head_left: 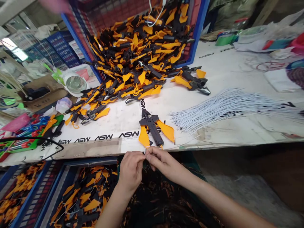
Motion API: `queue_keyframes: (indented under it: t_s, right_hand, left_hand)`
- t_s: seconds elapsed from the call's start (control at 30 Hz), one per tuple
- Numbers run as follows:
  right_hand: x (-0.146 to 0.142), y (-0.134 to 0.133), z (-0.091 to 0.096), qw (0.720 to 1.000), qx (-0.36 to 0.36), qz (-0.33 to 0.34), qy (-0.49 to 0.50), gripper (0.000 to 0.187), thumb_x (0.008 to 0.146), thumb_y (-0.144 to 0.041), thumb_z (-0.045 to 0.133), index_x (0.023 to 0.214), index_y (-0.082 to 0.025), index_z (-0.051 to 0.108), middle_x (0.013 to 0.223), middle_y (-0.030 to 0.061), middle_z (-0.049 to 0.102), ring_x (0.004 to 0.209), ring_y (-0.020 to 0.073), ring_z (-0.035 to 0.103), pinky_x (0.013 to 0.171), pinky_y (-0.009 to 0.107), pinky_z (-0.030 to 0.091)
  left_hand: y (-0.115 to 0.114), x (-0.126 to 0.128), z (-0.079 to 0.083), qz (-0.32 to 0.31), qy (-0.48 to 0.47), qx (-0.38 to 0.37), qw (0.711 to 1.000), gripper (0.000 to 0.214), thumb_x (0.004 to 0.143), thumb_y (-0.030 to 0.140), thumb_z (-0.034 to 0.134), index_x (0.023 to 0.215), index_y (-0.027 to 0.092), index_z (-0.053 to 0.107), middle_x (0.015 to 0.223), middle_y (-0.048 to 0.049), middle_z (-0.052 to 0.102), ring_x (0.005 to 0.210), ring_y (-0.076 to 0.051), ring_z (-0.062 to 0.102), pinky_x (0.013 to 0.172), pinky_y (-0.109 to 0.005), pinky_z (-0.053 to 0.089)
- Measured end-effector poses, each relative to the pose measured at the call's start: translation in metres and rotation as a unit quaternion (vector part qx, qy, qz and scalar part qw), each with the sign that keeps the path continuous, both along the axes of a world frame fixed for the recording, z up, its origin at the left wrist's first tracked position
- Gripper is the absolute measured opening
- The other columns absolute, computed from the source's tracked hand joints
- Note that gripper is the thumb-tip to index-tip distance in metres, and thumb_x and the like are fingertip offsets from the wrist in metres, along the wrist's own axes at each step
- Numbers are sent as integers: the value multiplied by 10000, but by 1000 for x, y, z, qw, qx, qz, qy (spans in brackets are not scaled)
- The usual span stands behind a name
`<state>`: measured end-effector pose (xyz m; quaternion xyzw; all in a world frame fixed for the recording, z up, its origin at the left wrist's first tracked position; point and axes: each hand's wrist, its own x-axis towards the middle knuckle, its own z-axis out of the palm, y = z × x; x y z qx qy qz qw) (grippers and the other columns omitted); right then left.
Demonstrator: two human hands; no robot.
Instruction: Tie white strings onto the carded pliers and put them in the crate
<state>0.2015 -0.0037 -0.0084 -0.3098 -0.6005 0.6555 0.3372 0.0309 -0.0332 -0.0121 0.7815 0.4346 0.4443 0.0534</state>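
Note:
A black plastic toy with two orange wings [152, 126] lies flat near the table's front edge, its pointed end facing away from me. Right at its near end, my left hand [131, 167] and my right hand [161, 161] meet with fingertips pinched. Between them a bit of white string shows, beside the toy's small orange cord; most of it is hidden by my fingers. A thin length of the white string [181, 145] trails off to the right along the edge. To the right, a bundle of white strings [228, 107] is spread out.
A blue crate [200, 28], tipped toward me, spills many similar toys onto the table [225, 69]. Another blue crate [57, 190] below on the left holds toys with white strings. A small fan [76, 83] and colourful plastic parts [28, 133] stand left.

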Motion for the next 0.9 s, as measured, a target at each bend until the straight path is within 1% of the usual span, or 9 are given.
queue_keyframes:
  t_s: [0.07, 0.13, 0.27, 0.47, 0.57, 0.63, 0.7, 0.8, 0.9]
  right_hand:
    - [1, -1, 0, 1000, 1, 5, 5, 349, 941, -565, 481, 890, -221, 503, 688, -45, 450, 628, 134, 452, 611, 265, 368]
    - [2, -2, -1, 999, 34, -13, -11, 290, 957, -499, 483, 893, -218, 524, 716, -35, 468, 655, 136, 451, 617, 263, 361]
    - [1, -4, -5, 992, 91, -57, -72, 281, 959, -414, 482, 772, -209, 521, 669, -31, 479, 603, 127, 410, 559, 262, 312]
    - [1, -4, -6, 988, 81, -79, -107, 227, 924, -396, 511, 802, -209, 552, 683, -17, 529, 618, 141, 463, 581, 268, 352]
    - [1, -4, -6, 987, 85, -74, -112, 219, 931, -385, 492, 807, -212, 545, 691, -18, 523, 626, 141, 463, 588, 268, 349]
    - [-1, -4, -7, 988, 78, -73, -114, 229, 934, -392, 486, 806, -210, 542, 682, -23, 510, 622, 139, 453, 587, 265, 343]
    - [-5, -3, -8, 990, 68, -66, -109, 234, 932, -394, 481, 806, -206, 542, 685, -26, 505, 629, 137, 448, 589, 261, 344]
    - [-8, -2, -9, 992, 66, -56, -95, 225, 931, -367, 475, 799, -198, 541, 699, -26, 513, 648, 132, 458, 591, 251, 347]
    - [-8, -3, -5, 989, 84, -56, -112, 202, 928, -329, 491, 791, -193, 548, 654, -42, 496, 606, 118, 442, 561, 238, 331]
  left_hand:
    - [-1, -1, 1, 6, 1, -32, 999, 116, 941, 139, 484, 956, 206, 578, 860, -48, 663, 791, -160, 629, 721, -279, 492]
    - [-4, 2, 1, 21, -42, -106, 993, 103, 965, 180, 445, 940, 203, 543, 840, -39, 625, 735, -150, 596, 677, -268, 471]
    - [-13, 8, -3, 39, -141, -232, 962, 147, 999, 286, 413, 927, 208, 515, 771, -6, 559, 671, -138, 543, 636, -257, 434]
    - [-20, 3, -11, 56, -172, -299, 937, 186, 1000, 351, 424, 931, 209, 522, 744, 3, 566, 660, -140, 550, 639, -263, 437]
    - [-19, -5, -12, 51, -128, -258, 956, 152, 1011, 287, 396, 1004, 207, 525, 876, -32, 625, 710, -137, 590, 682, -270, 474]
    - [-16, -10, -11, 36, -57, -168, 983, 147, 996, 225, 429, 1119, 211, 509, 1059, -78, 641, 867, -159, 627, 769, -293, 498]
    - [-10, -14, -9, 25, 40, -58, 997, 207, 961, 178, 506, 1165, 216, 505, 1152, -100, 630, 1005, -187, 617, 837, -316, 494]
    - [-1, -19, -4, 30, 159, 46, 986, 141, 931, 138, 558, 1054, 206, 546, 1007, -72, 665, 910, -184, 614, 786, -305, 475]
    - [1, -26, 2, 25, 212, 62, 975, 92, 939, 118, 528, 975, 201, 543, 891, -47, 673, 779, -173, 591, 726, -305, 443]
